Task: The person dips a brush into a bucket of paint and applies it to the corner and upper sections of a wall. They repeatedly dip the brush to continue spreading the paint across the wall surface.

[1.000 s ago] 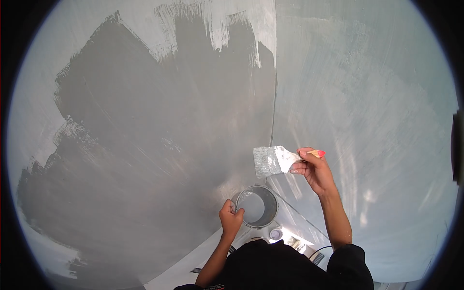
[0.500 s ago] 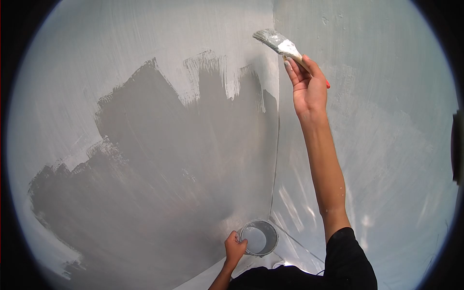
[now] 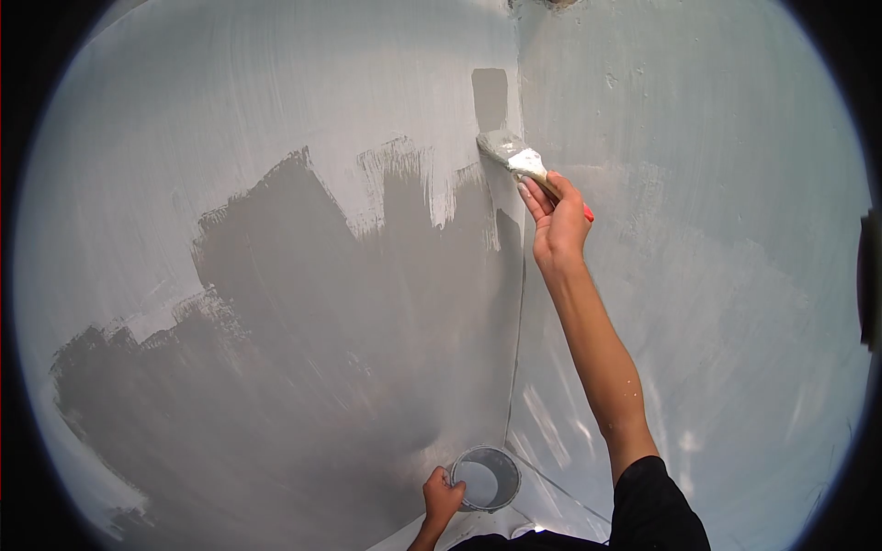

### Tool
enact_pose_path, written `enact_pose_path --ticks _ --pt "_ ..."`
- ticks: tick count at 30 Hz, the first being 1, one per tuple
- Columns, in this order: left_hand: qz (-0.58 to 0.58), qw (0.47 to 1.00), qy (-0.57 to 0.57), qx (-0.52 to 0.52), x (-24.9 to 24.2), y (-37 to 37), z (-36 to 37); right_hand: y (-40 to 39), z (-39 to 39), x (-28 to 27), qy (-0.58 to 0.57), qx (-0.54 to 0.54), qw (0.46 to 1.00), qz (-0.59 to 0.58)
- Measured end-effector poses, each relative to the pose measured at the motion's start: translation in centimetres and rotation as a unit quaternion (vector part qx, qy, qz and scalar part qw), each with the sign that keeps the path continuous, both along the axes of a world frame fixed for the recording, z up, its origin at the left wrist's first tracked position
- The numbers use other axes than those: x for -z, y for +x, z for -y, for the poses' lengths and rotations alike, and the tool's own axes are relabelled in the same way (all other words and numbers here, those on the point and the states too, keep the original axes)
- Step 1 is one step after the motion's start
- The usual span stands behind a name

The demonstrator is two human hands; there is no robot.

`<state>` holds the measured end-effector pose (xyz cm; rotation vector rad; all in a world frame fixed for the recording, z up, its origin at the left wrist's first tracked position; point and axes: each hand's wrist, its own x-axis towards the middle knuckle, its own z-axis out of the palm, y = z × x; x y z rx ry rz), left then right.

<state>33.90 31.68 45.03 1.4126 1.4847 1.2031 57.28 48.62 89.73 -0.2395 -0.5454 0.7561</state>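
My right hand [image 3: 562, 220] grips a paintbrush [image 3: 525, 162] with a red-tipped handle, its bristles against the left wall close to the corner. Just above the bristles is a short dark grey stroke [image 3: 490, 96]. Below and to the left spreads a large dark grey painted area [image 3: 303, 275] with a ragged upper edge. At the bottom, my left hand [image 3: 443, 496] is closed on the rim of a round bucket [image 3: 507, 477] that holds light grey paint.
The right wall [image 3: 717, 202] is pale grey-green with streaks and meets the left wall at a vertical corner. A white surface lies below the bucket. A dark object [image 3: 867, 280] stands at the far right edge.
A short dark grey stroke now shows near the corner, where none was before. My right hand and the brush are lower and further left in view. The walls sit lower in the frame.
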Motion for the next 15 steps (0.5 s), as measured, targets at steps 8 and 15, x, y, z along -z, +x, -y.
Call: enact_pose_path --ticks 8,15 --pt "-0.017 1.0 -0.006 0.0 0.2 0.0 -0.2 2.1 -0.5 -13.4 0.133 -0.042 0.99 -0.036" --pt "0.001 0.999 -0.022 -0.026 2.2 -0.3 -0.7 -2.3 -3.9 -17.8 0.086 -0.037 0.982 -0.164"
